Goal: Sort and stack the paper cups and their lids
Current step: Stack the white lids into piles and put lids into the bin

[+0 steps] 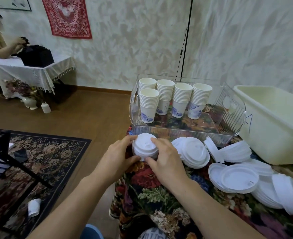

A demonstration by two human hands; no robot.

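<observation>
White domed lid stack [145, 149], hand-held.

No words, brands or numbers can be read. The cream tub [270, 128] bears a blue hand-drawn mark on the side facing the clear bin [187, 133], shaped roughly like an "A". Small print on one paper cup [163, 106] inside that bin is too tiny to read.

Soft, even indoor light, moderately bright, with a faint greenish cast. Only weak shadows under the white lids [196, 153] on the tabletop [159, 195]. Mild glare on the clear plastic bin [228, 107]. Strong wide-angle bending toward the edges; wall [125, 49] smeared, corners soft. A face blurred at upper left.
</observation>
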